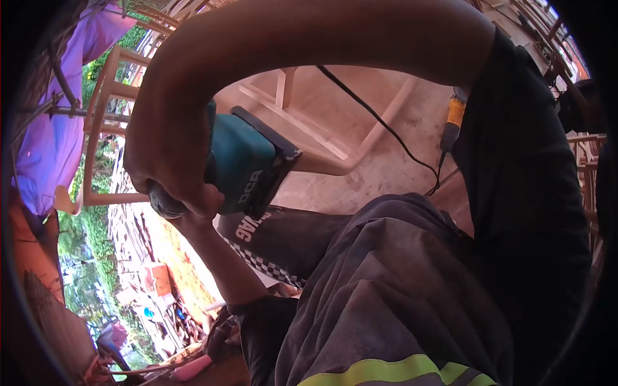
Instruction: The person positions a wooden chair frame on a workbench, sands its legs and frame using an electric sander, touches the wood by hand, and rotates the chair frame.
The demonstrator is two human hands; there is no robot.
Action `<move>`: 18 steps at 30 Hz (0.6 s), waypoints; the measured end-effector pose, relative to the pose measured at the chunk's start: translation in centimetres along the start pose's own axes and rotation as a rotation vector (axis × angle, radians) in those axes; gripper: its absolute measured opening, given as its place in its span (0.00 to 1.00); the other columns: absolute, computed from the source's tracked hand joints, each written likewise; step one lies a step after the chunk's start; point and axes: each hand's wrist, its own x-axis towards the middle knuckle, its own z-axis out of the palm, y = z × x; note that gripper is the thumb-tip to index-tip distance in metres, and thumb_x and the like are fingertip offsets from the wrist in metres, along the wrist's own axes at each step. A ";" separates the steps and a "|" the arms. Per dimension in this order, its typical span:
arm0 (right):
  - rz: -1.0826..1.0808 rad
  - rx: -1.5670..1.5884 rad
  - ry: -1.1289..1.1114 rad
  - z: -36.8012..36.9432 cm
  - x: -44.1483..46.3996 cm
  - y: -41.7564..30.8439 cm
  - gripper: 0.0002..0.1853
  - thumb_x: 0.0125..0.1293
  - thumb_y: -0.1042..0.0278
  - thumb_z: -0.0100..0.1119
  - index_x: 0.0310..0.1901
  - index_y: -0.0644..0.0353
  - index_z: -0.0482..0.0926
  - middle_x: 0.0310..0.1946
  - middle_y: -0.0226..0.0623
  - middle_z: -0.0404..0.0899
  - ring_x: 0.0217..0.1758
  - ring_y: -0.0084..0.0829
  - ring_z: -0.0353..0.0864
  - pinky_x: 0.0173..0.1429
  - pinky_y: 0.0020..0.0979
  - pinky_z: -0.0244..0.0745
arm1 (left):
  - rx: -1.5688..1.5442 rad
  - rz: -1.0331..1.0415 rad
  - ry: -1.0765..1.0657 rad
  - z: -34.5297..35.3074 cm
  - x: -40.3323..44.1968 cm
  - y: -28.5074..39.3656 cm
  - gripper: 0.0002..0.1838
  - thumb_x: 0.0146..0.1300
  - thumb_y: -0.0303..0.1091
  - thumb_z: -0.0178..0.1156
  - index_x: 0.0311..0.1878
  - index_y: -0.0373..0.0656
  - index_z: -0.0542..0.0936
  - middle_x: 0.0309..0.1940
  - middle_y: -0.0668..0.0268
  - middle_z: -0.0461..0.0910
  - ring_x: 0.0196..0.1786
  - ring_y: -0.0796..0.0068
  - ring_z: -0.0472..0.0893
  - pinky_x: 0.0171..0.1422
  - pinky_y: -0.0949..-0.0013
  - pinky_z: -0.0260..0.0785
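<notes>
Sander (244,157), by the look of it, sitting at ten o'clock from the middle of the view, teal shell showing, white DCA letters along its side, and a dark flat base (282,166) angled towards two o'clock. And look at the right hand (170,154): it's out between nine and ten, wrapped round the back of the tool, fingers curled in a closed grip, that arm arching right over twelve! The left hand (197,216), below it, is mostly hidden, its forearm reaching up from seven; whether those fingers are gripping, I can't tell. A dark round end (165,201) pokes out beside them.

How does it handle? Dense, I'd say, a motor in a stiff plastic case, far heavier than the pale wood around it, and nose-heavy if held by the back alone. Two hands make sense: one round the back, one steadying the body. That smooth teal side could turn slippery under dusty fingers, and the base looks like the place to keep skin away from. Tough rather than fragile, I'd judge, though a drop would do the shell no favours.

Just past the base, from eleven round to one, lies a wooden frame (322,147); whether base and wood actually touch, I can't tell. Black cord (386,127) sweeps down through one o'clock, and at two there's a yellow-and-grey tool (455,114), well apart from both hands.
</notes>
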 end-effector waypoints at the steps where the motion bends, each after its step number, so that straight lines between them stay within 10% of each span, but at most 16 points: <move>1: 0.000 -0.025 0.022 -0.2 -0.5 -0.1 0.38 0.44 0.63 0.74 0.61 0.60 0.75 0.52 0.43 0.81 0.53 0.35 0.82 0.59 0.34 0.76 | -0.074 0.068 -0.062 0.3 1.0 1.4 0.33 0.50 0.28 0.71 0.62 0.41 0.73 0.50 0.62 0.81 0.53 0.68 0.81 0.54 0.64 0.75; 6: 0.030 -0.124 0.234 -0.2 -7.4 0.1 0.40 0.44 0.63 0.74 0.64 0.58 0.73 0.56 0.43 0.80 0.57 0.34 0.81 0.63 0.34 0.75 | -0.388 0.266 -0.541 6.0 6.4 5.3 0.42 0.40 0.20 0.81 0.63 0.38 0.75 0.52 0.61 0.84 0.56 0.66 0.83 0.60 0.62 0.78; 9: 0.140 -0.219 0.375 0.7 -14.2 0.5 0.42 0.44 0.64 0.73 0.66 0.57 0.72 0.58 0.43 0.79 0.59 0.34 0.80 0.65 0.34 0.74 | -0.332 0.069 -0.780 9.6 9.0 8.3 0.45 0.44 0.33 0.82 0.67 0.38 0.70 0.57 0.55 0.80 0.59 0.64 0.81 0.62 0.62 0.76; 12: 0.276 -0.247 0.463 2.2 -20.6 0.9 0.45 0.39 0.72 0.75 0.66 0.61 0.71 0.61 0.39 0.77 0.62 0.33 0.77 0.68 0.35 0.70 | -0.135 0.305 -0.655 8.0 10.2 9.1 0.46 0.51 0.44 0.75 0.67 0.28 0.65 0.58 0.45 0.77 0.62 0.56 0.79 0.66 0.56 0.71; 14: 0.455 -0.189 0.494 3.0 -22.4 -1.5 0.44 0.38 0.69 0.75 0.64 0.60 0.73 0.59 0.39 0.78 0.62 0.34 0.78 0.69 0.35 0.69 | -0.136 0.504 -0.519 6.4 10.0 5.5 0.39 0.45 0.23 0.77 0.65 0.43 0.76 0.56 0.63 0.84 0.60 0.70 0.82 0.66 0.65 0.75; 18: 0.776 -0.344 0.510 5.9 -25.5 -6.2 0.42 0.35 0.69 0.73 0.61 0.57 0.75 0.54 0.39 0.80 0.57 0.38 0.82 0.64 0.36 0.73 | -0.056 0.396 -0.709 3.4 5.9 4.8 0.29 0.51 0.29 0.75 0.59 0.43 0.81 0.59 0.59 0.82 0.69 0.61 0.75 0.78 0.54 0.59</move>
